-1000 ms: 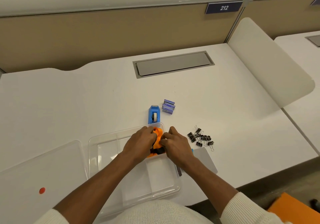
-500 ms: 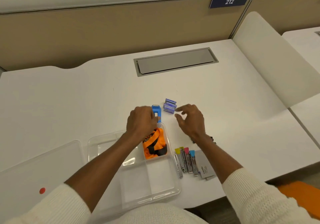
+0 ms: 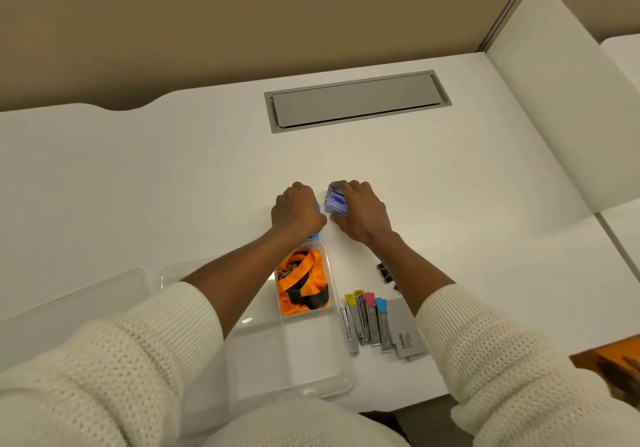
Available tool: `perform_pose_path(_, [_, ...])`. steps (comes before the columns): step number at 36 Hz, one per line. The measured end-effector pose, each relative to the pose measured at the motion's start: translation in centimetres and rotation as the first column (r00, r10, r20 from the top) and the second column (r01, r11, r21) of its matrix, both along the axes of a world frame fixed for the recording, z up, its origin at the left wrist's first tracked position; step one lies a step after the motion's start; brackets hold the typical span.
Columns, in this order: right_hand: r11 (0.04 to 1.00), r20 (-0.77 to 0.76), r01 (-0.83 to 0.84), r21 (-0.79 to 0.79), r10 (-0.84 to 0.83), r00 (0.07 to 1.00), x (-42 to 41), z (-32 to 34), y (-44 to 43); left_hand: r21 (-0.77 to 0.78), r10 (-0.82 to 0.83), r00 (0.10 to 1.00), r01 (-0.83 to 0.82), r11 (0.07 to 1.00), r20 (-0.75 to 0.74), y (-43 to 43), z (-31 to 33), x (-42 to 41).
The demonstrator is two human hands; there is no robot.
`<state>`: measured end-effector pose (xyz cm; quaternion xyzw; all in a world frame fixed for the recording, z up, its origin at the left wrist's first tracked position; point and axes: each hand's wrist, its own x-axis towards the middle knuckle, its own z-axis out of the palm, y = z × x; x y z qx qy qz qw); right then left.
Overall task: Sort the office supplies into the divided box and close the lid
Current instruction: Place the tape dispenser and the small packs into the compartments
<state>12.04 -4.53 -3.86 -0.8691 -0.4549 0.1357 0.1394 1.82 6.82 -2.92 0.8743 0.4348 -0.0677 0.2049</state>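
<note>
A clear divided box (image 3: 313,382) sits at the desk's near edge, with an orange lanyard (image 3: 301,282) in its far right compartment. Its clear lid (image 3: 69,303) lies to the left. Just beyond the box, my left hand (image 3: 298,209) is closed over the blue tape dispenser (image 3: 317,208), of which only slivers show. Beside it, my right hand (image 3: 360,212) grips the small purple staple boxes (image 3: 335,200). Several small staplers (image 3: 367,320) with coloured ends lie right of the box, next to a grey card (image 3: 407,334). Black binder clips (image 3: 385,271) peek out beside my right forearm.
A grey cable hatch (image 3: 356,100) is set into the white desk farther back. A beige partition runs behind it, and a white divider panel (image 3: 568,93) stands at the right. An orange object (image 3: 613,360) shows at the lower right edge.
Both hands left the lanyard in the box and moved forward. The left has closed over the tape dispenser and the right over the staple boxes.
</note>
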Motion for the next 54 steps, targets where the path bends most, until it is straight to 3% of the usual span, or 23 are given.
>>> perform_pose_path(7, [0.994,-0.070,0.091,0.062,-0.087,0.994,-0.3,0.1,0.5,-0.049,0.058,0.998,-0.056,0.997,0.037,0.4,0.3,0.2])
perform_pose_path(15, [0.897,-0.226,0.338,0.285,-0.280,0.933,-2.1,1.8,-1.2,-0.100,0.154,0.972,-0.137,0.985,0.179,0.8,4.5,-1.2])
perform_pose_path(21, [0.871,-0.272,0.308,0.382,-0.213,0.938,-5.9,4.9,-3.7,-0.042,0.192,0.940,-0.188,0.981,0.283,1.1,10.0,-5.7])
perform_pose_path(31, [0.888,-0.382,0.246,0.389,-0.087,0.920,-13.4,8.0,-8.7,-0.070,0.305,0.936,-0.298,0.952,0.177,-0.5,10.5,-15.8])
perform_pose_path(39, [0.971,-0.355,-0.072,0.229,0.152,0.922,-16.2,6.7,-13.0,-0.109,0.315,0.940,-0.302,0.947,0.134,-3.2,8.1,-17.6])
perform_pose_path(46, [0.953,-0.162,-0.301,-0.012,0.295,0.942,-17.7,5.4,-14.0,-0.027,0.254,0.967,-0.253,0.967,0.037,-4.3,5.0,-17.2])
perform_pose_path(49, [0.943,-0.094,-0.316,-0.102,0.308,0.947,-18.6,4.6,-13.5,-0.017,0.241,0.970,-0.241,0.970,0.007,-4.5,3.8,-17.0])
perform_pose_path(54, [0.969,-0.025,-0.170,-0.181,0.168,0.985,-20.9,3.2,-12.5,0.026,0.212,0.977,-0.212,0.977,-0.006,-4.8,2.9,-16.4])
